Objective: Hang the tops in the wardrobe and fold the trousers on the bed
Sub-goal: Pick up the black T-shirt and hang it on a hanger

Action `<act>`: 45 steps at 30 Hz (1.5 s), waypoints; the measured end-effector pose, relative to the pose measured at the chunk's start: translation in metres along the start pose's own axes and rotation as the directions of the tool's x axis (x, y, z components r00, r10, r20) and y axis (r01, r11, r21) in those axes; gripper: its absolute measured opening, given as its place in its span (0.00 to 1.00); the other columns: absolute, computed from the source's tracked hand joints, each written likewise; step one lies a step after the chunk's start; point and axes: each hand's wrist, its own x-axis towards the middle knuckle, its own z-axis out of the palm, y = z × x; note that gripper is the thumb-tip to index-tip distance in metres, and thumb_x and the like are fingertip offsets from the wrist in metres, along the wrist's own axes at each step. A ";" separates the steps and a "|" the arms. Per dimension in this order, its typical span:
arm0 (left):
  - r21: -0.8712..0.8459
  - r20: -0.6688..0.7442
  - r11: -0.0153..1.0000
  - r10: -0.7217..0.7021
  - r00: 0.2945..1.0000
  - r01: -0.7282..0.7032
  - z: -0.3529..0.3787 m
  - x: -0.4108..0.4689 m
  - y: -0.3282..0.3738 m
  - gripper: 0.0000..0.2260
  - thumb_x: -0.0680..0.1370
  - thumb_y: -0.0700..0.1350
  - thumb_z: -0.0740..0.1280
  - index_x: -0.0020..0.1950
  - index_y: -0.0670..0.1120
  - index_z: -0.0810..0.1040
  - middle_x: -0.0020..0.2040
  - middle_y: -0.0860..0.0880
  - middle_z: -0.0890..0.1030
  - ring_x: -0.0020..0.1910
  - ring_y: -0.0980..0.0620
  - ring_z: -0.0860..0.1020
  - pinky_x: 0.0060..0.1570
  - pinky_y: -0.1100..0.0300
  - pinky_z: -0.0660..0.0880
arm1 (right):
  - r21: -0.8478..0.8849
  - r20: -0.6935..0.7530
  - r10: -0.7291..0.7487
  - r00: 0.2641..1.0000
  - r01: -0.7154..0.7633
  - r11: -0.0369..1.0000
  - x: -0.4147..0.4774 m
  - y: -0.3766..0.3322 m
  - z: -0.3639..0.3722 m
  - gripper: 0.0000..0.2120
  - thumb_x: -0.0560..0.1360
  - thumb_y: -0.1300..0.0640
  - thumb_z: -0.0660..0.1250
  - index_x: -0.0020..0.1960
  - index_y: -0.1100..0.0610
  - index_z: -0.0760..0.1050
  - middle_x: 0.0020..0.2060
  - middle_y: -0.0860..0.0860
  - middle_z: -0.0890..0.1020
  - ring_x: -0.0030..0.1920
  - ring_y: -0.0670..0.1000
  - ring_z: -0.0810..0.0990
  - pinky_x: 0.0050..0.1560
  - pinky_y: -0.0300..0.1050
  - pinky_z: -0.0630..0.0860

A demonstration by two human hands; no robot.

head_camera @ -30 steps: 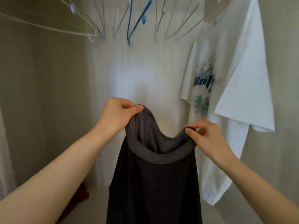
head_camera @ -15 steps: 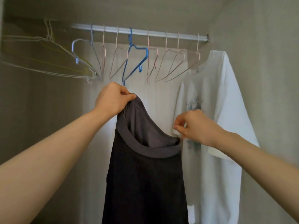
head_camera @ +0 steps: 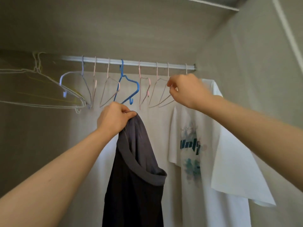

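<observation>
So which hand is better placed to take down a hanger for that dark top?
The right. The right hand is up by the rail, pinching a pink wire hanger, and carries nothing else; the left hand is busy gripping the dark top by its neckline.

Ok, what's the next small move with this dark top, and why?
Probably lift that empty pink hanger off the rail: your right hand is at it, while the left hand holds the dark top by its edge, unhung.

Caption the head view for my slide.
Left hand grips a dark top while the right hand reaches a wire hanger on the wardrobe rail, beside a white T-shirt.
</observation>
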 end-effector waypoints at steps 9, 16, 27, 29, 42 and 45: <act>0.031 0.020 0.999 0.026 0.999 -0.027 0.020 0.013 -0.005 0.10 0.75 0.53 0.72 0.34 0.55 0.80 0.35 0.52 0.82 0.41 0.48 0.80 0.49 0.46 0.79 | -0.078 -0.022 0.247 0.969 -0.248 0.966 0.066 0.044 0.013 0.15 0.78 0.62 0.57 0.62 0.62 0.73 0.56 0.64 0.77 0.54 0.65 0.76 0.51 0.52 0.74; 0.070 0.091 0.995 0.066 0.994 -0.073 0.040 0.016 -0.015 0.09 0.76 0.55 0.71 0.36 0.56 0.80 0.36 0.54 0.82 0.40 0.51 0.80 0.48 0.49 0.80 | 0.304 0.338 0.463 0.819 -0.561 0.770 0.078 0.069 0.042 0.18 0.81 0.49 0.61 0.61 0.64 0.71 0.52 0.58 0.81 0.50 0.59 0.80 0.51 0.53 0.79; 0.039 0.139 0.997 0.060 0.988 -0.066 0.057 0.025 -0.027 0.10 0.76 0.55 0.70 0.45 0.50 0.85 0.39 0.52 0.83 0.43 0.51 0.80 0.48 0.50 0.80 | 0.582 0.480 0.525 0.703 -0.703 0.410 0.095 0.061 0.068 0.14 0.82 0.61 0.50 0.49 0.61 0.73 0.40 0.55 0.81 0.50 0.57 0.77 0.51 0.62 0.76; 0.030 0.143 0.998 0.059 0.988 -0.064 0.058 0.025 -0.030 0.10 0.76 0.55 0.70 0.46 0.49 0.85 0.40 0.51 0.83 0.43 0.51 0.80 0.49 0.49 0.80 | 0.630 0.462 0.528 0.713 -0.683 0.370 0.096 0.058 0.071 0.13 0.82 0.62 0.48 0.54 0.62 0.72 0.40 0.55 0.81 0.50 0.57 0.76 0.49 0.62 0.76; -0.020 0.139 1.000 0.007 0.990 -0.005 0.075 0.016 -0.059 0.12 0.77 0.52 0.70 0.37 0.48 0.83 0.35 0.49 0.81 0.39 0.49 0.79 0.45 0.50 0.79 | 0.748 0.310 0.566 0.764 -0.563 0.352 0.023 0.043 0.084 0.16 0.81 0.62 0.51 0.64 0.64 0.70 0.43 0.54 0.81 0.45 0.53 0.80 0.45 0.55 0.80; 0.001 0.139 1.000 -0.025 0.990 0.025 0.082 0.010 -0.070 0.12 0.76 0.53 0.71 0.35 0.49 0.81 0.35 0.49 0.81 0.39 0.49 0.79 0.45 0.49 0.78 | 0.746 0.396 0.540 0.743 -0.603 0.282 -0.013 0.036 0.090 0.15 0.81 0.61 0.50 0.64 0.63 0.69 0.45 0.54 0.81 0.47 0.54 0.80 0.42 0.53 0.80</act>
